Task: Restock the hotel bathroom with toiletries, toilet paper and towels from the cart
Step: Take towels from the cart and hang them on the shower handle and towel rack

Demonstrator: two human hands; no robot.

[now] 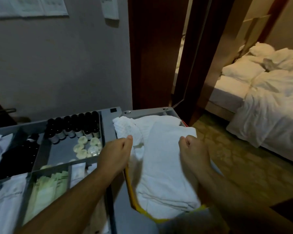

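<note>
Stood over the cart [108, 125], which filled the lower left and centre of the frame. Gripped the folded white towel [166, 166] at lower centre with both hands. Curled the left hand [116, 149] round its left edge, thumb on top. Clenched the right hand [193, 149] on its right edge, fingers tucked into the cloth. Held the towel low in the yellow-rimmed bin [131, 191] at the cart's right end, on top of more white cloth. Had a second towel [125, 127], waffle-textured and bunched, just above the left hand and touching the folded one.

Had the toiletries to the left, in the cart's grey compartments:
- upright rows of dark bottles [74, 125] along the top of one compartment
- round wrapped soaps [86, 146] just below them in the same compartment
- pale green sachets [47, 188] in a compartment nearer the bottom edge
- white packets [77, 173] just right of those

Could not make out the things in the dim compartments at far left.

Faced a dark wooden door [149, 53] at upper centre. Had an unmade bed [269, 92] with rumpled white bedding at right, above patterned carpet [235, 157].
</note>
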